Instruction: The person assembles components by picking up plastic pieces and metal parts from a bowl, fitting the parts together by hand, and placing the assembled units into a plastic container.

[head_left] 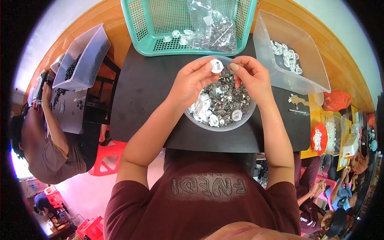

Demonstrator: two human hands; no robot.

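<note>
Above a round clear bowl, my left hand pinches a white round plastic part between thumb and fingers. My right hand is just right of that part, thumb and forefinger pressed together; whatever they hold is too small to make out. Many small dark and metallic pieces fill the bowl. White round parts lie along its left and lower edge.
A green basket with a clear bag and white parts stands behind the bowl. Right is a clear bin of white parts. At left, a person sits by another bin.
</note>
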